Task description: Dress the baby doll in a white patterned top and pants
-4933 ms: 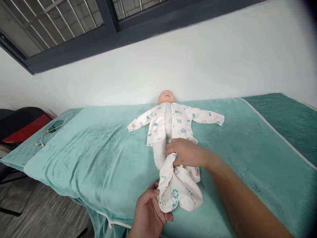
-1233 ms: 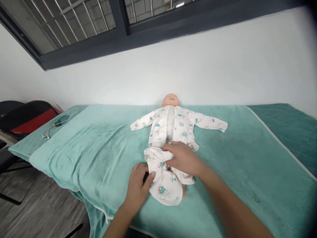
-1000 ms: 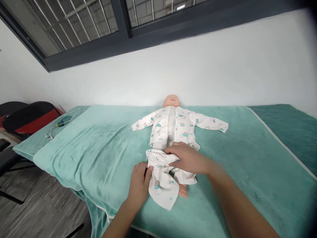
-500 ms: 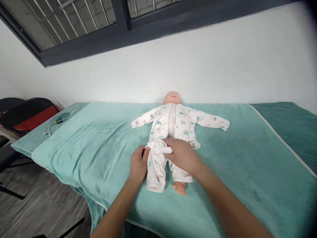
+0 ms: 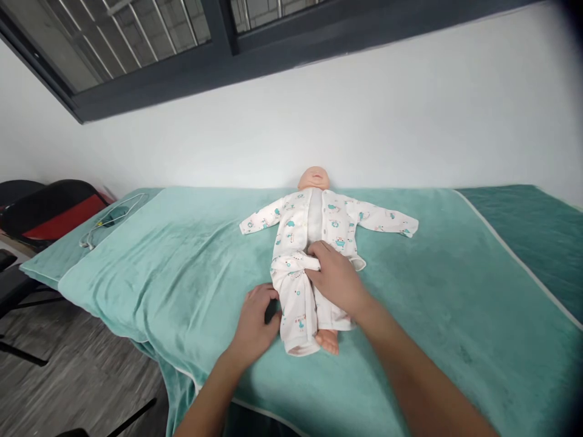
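A baby doll lies on its back, dressed in a white printed jacket that is open down the front. White printed trousers cover its legs, bunched at the waist; one bare foot sticks out of the leg on the right. My right hand pinches the waistband of the trousers over the doll's belly. At the outer side of the left trouser leg is my left hand, its thumb and fingers apart and the fingertips against the cloth.
A green sheet covers the bed, which stands against a white wall under a barred window. A white cable lies at the bed's left end. Black and red chairs stand at the left.
My left hand has let go of the waistband and moved down along the trouser leg. That leg has shifted right, closer to the bare foot. My right hand stays at the waistband.
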Motion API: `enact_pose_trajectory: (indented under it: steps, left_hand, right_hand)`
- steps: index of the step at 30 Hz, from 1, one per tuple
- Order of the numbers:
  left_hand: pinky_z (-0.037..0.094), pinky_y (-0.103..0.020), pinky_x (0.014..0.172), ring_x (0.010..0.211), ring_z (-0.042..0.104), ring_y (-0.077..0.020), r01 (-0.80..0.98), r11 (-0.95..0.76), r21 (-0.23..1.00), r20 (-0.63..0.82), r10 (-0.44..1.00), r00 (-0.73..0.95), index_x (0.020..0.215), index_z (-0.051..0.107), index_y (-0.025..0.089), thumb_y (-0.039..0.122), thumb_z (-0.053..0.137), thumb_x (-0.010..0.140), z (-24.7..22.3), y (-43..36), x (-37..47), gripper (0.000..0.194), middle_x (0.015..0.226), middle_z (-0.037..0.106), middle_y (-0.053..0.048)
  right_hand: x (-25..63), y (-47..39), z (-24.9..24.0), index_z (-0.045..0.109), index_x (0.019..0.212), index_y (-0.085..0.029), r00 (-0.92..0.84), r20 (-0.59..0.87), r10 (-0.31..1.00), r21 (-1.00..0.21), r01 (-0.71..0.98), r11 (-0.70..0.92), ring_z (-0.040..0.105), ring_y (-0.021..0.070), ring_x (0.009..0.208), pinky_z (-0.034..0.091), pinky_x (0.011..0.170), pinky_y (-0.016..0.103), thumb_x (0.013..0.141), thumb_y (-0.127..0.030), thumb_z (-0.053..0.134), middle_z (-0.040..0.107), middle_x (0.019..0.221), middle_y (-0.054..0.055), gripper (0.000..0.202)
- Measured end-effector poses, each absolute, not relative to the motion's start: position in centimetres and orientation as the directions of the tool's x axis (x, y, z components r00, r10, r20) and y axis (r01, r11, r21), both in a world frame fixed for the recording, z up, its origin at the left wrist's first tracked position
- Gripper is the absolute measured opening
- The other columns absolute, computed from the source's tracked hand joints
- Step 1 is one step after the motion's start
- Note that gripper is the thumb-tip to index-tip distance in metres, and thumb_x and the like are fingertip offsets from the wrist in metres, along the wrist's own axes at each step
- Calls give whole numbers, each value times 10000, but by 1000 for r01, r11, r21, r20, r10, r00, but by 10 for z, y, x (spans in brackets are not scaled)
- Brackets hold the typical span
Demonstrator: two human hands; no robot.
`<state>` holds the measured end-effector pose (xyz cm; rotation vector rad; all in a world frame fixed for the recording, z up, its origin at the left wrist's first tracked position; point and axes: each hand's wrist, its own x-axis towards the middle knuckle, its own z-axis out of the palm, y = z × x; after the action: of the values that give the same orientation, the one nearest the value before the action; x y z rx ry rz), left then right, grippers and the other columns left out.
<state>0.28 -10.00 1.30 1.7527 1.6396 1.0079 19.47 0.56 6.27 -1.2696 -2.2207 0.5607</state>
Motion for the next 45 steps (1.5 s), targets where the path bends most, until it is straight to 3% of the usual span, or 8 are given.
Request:
enact_pose_trajectory:
  steps: [6,11,19,29,35,39,42,45]
  left_hand:
    - [390,-410,997,1089,579,-256,613,-160,774,145,987,76,879,678,216,160,588,787,17,-97,0,140,1076,684,-67]
    - [431,-357,887,972,593,-229,588,-154,794,188,982,3,782,650,197,180,530,830,13,-94,2,130,952,685,-58]
    - [356,-264,652,703,527,-154,681,29,732,151,967,-204,726,560,189,265,524,864,9,-65,-6,162,704,600,16]
    - [422,-338,722,889,583,-250,868,24,496,330,919,-214,916,581,211,214,452,925,0,-61,9,129,905,653,-77]
    - [478,-343,871,1026,611,-210,564,-222,795,365,918,-153,1090,608,210,112,455,828,-1,-67,0,318,1134,659,-70]
    - [498,-323,820,938,631,-194,245,-105,964,189,918,-350,1042,657,200,283,532,892,5,-64,-6,212,1037,695,-63]
    - [497,-306,795,885,624,-177,119,-25,993,73,905,-419,1014,666,187,390,618,867,16,-52,-3,256,991,696,-57]
    - [483,-280,735,813,603,-154,97,-9,995,48,911,-409,962,674,182,413,658,835,31,-32,2,264,920,676,-35]
  right_hand:
    - [214,4,80,602,1192,-246,-663,130,737,-720,449,530,626,230,1058,433,865,332,867,-317,655,680,1195,30,337]
    - [216,7,83,615,853,-209,-740,76,668,-619,490,614,596,204,815,375,706,295,734,-383,790,677,883,2,273]
    - [204,5,69,629,858,-218,-590,156,792,-597,583,552,609,170,788,313,637,265,805,-196,651,702,868,-15,62]
    - [189,7,57,613,907,-213,-371,293,881,-542,695,473,650,219,853,340,662,292,897,-251,606,724,925,37,40]
    - [203,3,62,644,928,-241,-475,221,852,-692,540,480,649,199,853,396,693,292,830,-222,665,722,928,-15,102]
    - [225,6,65,654,1098,-260,-598,208,774,-910,172,377,631,221,1052,483,876,338,799,-312,745,691,1142,17,317]
    - [236,12,61,655,1062,-255,-441,317,839,-946,-87,312,638,214,1027,498,905,368,873,-369,675,693,1102,38,222]
    - [238,20,54,630,955,-249,-116,363,925,-932,-18,363,623,190,857,497,790,347,889,-391,653,674,944,25,158]
